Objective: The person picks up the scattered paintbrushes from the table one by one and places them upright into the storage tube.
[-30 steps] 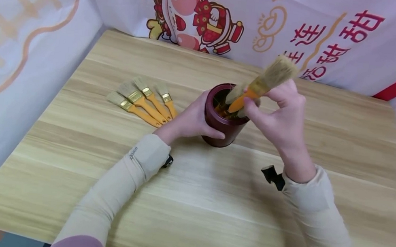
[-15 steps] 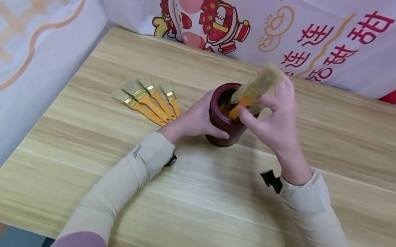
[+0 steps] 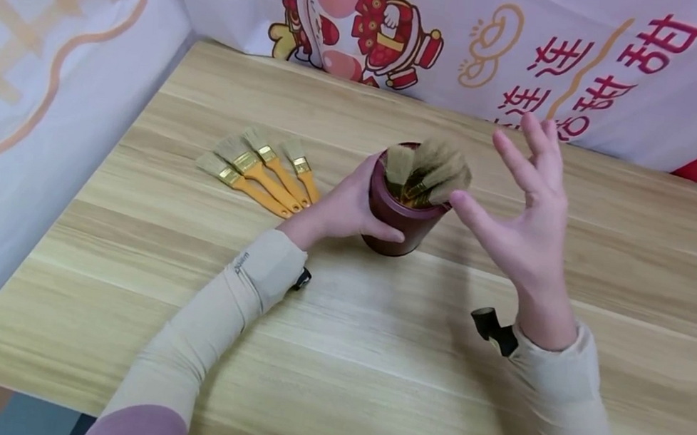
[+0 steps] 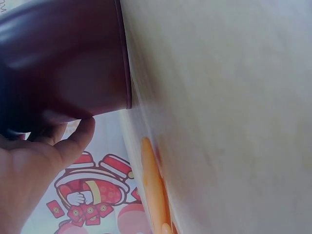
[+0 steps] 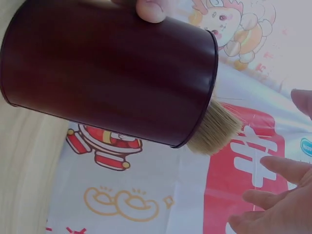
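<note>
A dark red cylindrical pot stands upright on the table, and my left hand grips its left side, thumb across the front. Inside it several paintbrushes lean with their bristles up, above the rim. My right hand is spread beside the pot's right side, thumb tip near the bristles, holding nothing. In the right wrist view, bristles stick out past the pot's rim, with the right fingers apart from them. Left of the pot, several orange-handled paintbrushes lie fanned out on the table.
The wooden table runs up to a printed white backdrop with cartoon figures and red characters. Another printed cloth borders the left side. A black wrist camera mount sticks out from the right sleeve.
My right hand lowered a paintbrush into the pot, let go of it, and drew back to the right with its fingers spread. The left hand keeps its grip on the pot.
</note>
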A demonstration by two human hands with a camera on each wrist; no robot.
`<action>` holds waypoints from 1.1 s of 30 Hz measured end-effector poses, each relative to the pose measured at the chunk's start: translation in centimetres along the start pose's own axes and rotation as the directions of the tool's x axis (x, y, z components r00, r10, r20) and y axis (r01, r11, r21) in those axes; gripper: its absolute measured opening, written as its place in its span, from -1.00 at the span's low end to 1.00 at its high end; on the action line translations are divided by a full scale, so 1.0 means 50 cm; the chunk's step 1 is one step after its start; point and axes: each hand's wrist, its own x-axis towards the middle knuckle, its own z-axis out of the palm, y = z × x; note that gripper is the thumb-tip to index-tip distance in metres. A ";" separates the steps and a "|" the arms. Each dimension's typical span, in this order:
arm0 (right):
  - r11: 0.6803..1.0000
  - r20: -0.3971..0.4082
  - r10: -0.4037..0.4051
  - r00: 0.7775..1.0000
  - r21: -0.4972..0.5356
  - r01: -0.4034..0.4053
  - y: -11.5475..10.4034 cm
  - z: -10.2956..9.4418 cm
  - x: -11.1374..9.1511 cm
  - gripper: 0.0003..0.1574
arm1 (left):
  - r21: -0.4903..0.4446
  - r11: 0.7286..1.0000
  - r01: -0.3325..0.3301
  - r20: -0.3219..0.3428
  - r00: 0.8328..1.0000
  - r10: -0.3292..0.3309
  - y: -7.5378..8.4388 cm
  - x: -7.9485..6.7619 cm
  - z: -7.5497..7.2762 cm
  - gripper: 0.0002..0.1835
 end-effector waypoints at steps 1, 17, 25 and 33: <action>1.000 -0.006 0.006 1.000 0.007 -0.006 0.000 0.000 -0.001 -0.13 | 0.002 1.000 0.002 0.000 1.000 -0.002 0.001 0.000 -0.001 0.17; 0.991 -0.153 0.094 0.984 0.112 -0.077 -0.006 0.008 -0.020 -0.49 | 0.003 1.000 0.005 0.008 1.000 -0.005 0.005 0.005 0.004 0.17; 0.999 -0.167 0.033 0.985 0.026 -0.029 -0.011 0.018 -0.040 -0.57 | 0.002 1.000 0.007 0.018 1.000 -0.008 0.003 0.004 0.005 0.17; 0.995 -0.069 -0.097 0.993 -0.007 0.097 -0.020 0.036 -0.068 -0.65 | 0.003 1.000 0.017 0.005 1.000 -0.017 0.002 -0.001 0.000 0.16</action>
